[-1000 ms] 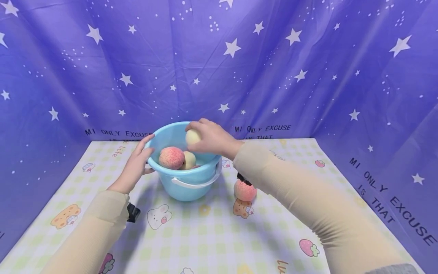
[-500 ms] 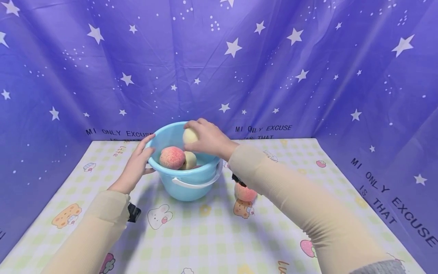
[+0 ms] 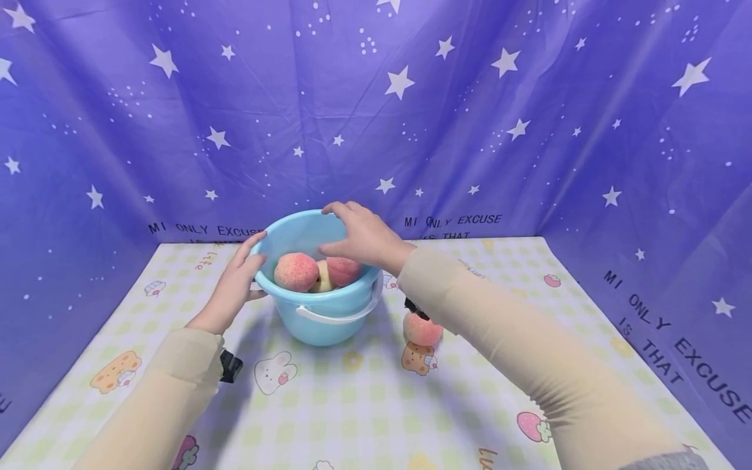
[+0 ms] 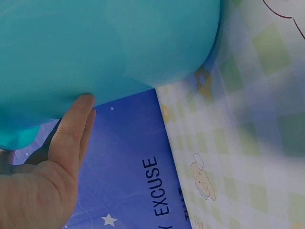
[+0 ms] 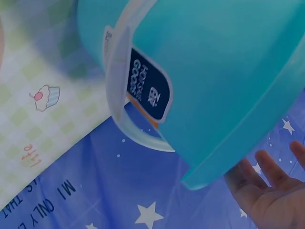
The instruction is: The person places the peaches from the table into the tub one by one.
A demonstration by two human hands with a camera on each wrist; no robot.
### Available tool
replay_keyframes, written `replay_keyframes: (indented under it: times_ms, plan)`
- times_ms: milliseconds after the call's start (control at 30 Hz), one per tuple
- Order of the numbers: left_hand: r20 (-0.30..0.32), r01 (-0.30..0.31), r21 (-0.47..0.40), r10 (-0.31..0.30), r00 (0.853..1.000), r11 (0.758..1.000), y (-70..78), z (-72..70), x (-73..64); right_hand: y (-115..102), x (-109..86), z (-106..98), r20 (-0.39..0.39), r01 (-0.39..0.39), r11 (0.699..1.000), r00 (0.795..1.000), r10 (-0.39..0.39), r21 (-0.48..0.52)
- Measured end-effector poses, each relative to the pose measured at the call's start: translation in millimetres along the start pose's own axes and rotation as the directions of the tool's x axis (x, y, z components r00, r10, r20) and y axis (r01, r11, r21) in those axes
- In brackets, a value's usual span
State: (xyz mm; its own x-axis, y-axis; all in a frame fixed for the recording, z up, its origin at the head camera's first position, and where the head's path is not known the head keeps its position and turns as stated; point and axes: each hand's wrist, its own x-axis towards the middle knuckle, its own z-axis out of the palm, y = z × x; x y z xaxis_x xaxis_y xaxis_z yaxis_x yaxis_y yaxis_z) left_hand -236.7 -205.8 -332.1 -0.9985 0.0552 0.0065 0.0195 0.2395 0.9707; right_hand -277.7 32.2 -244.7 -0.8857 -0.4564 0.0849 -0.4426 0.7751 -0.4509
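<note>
A light blue bucket (image 3: 320, 320) stands upright on the table, with several toy-like peaches inside. A pink speckled peach (image 3: 296, 271) lies at the left in it, a redder peach (image 3: 344, 271) at the right, and a pale yellow one (image 3: 323, 279) between them, partly covered. My left hand (image 3: 230, 284) holds the bucket's left rim; in the left wrist view its fingers (image 4: 71, 131) touch the outer wall. Over the right rim my right hand (image 3: 370, 235) is spread and holds nothing. Another pink peach (image 3: 423, 329) sits on the table below my right wrist.
The bucket's white handle (image 3: 337, 318) hangs down on its near right side. A checked cloth with cartoon prints (image 3: 352, 411) covers the table. Purple starry curtains (image 3: 364, 117) close off the back and both sides.
My right hand has let go of its pale fruit and its fingers have spread. A redder peach now shows at the right inside the bucket. My left hand stays at the rim.
</note>
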Motion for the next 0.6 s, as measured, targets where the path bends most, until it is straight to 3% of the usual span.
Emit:
replay_keyframes:
  times_ms: [600]
  plan:
    - [0.003,-0.002,0.004,0.002,1.000,1.000,1.7,2.0,-1.8,10.4,-15.4,-13.6,0.003,-0.027,0.998,1.000,0.028,-0.050]
